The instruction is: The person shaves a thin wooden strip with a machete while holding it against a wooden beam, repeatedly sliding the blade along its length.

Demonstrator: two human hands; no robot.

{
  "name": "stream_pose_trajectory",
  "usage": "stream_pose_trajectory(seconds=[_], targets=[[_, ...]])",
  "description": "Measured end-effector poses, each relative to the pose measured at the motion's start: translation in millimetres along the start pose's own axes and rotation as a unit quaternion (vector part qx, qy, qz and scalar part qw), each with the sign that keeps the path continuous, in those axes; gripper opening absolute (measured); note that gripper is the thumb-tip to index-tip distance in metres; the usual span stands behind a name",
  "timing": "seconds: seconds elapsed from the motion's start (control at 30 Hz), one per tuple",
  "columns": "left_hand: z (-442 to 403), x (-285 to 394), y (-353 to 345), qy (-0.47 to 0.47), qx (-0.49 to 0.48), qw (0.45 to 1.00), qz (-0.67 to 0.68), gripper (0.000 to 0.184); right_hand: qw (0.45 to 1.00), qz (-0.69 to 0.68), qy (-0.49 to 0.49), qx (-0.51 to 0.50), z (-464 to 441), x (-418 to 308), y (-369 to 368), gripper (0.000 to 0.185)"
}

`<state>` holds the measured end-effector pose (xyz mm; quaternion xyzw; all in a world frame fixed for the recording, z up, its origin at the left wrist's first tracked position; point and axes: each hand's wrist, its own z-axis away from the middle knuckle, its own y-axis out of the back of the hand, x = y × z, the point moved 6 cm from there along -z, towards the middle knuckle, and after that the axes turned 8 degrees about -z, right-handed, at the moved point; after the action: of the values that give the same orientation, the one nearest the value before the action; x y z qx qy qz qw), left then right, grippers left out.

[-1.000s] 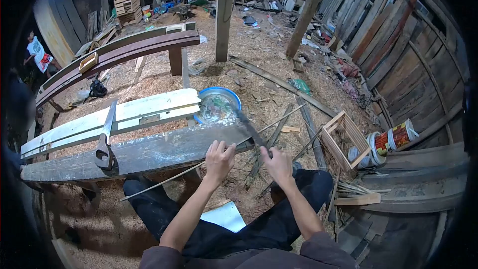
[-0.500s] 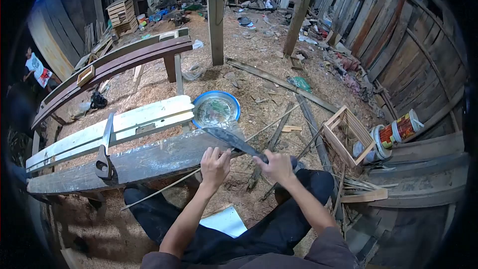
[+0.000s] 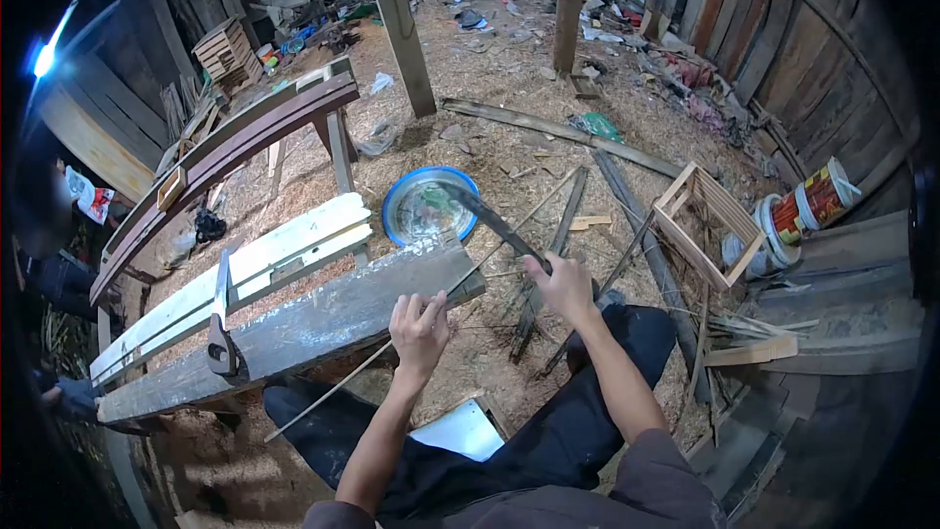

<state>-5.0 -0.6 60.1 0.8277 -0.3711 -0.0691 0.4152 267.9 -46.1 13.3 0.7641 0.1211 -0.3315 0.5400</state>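
Observation:
My left hand (image 3: pixel 419 333) is closed around a long thin wooden strip (image 3: pixel 328 398), which slants across the end of a dark worn plank bench (image 3: pixel 333 306). In my right hand (image 3: pixel 563 290) is the handle of a machete (image 3: pixel 492 220). Its dark blade points up and left, above the strip, with the tip over part of the metal basin (image 3: pixel 386 225) with a blue rim. A handsaw (image 3: pixel 222 338) rests on the bench to the left, its blade across the white boards (image 3: pixel 294 235).
A slatted wooden frame (image 3: pixel 690 240) and buckets (image 3: pixel 808 201) stand at right, near thin sticks (image 3: pixel 754 326). A white sheet (image 3: pixel 460 433) lies between my legs. Posts (image 3: pixel 399 29) rise from the shaving-covered floor. Another person (image 3: pixel 54 274) is at far left.
The machete has moved right, away from my left hand, and its blade slopes more steeply. My left hand stays on the strip. The view has turned slightly.

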Motion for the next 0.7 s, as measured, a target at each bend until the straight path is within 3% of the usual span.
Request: stream_pose_trajectory(seconds=[0.13, 0.27, 0.37, 0.4, 0.47, 0.53, 0.6, 0.7], targets=[[-2, 2, 1, 0.011, 0.009, 1.000, 0.009, 0.021, 1.000, 0.011, -0.027, 0.003, 9, -8, -10, 0.074], [0, -3, -1, 0.003, 0.006, 1.000, 0.016, 0.021, 0.998, 0.015, 0.061, -0.008, 30, -11, -13, 0.074], [0, -3, 0, 0.005, -0.009, 1.000, 0.015, 0.022, 0.997, -0.026, -0.066, 0.037, 6, 31, 0, 0.078], [-2, -3, 1, 0.003, -0.012, 1.000, 0.010, 0.022, 0.997, -0.024, -0.063, 0.039, 2, 42, -4, 0.078], [0, -4, 1, 0.013, -0.007, 1.000, 0.016, 0.021, 0.980, -0.032, -0.129, 0.151, -4, 60, 4, 0.078], [1, -4, 1, 0.023, -0.005, 0.999, 0.023, 0.021, 0.984, -0.051, -0.089, 0.146, 14, 36, 11, 0.078], [-1, -1, 1, 0.016, 0.008, 1.000, 0.016, 0.020, 0.999, -0.032, 0.000, -0.006, 31, 17, -9, 0.077], [-2, -2, 1, 0.025, -0.006, 0.999, 0.030, 0.018, 0.997, 0.019, 0.074, 0.001, 32, 0, -12, 0.076]])
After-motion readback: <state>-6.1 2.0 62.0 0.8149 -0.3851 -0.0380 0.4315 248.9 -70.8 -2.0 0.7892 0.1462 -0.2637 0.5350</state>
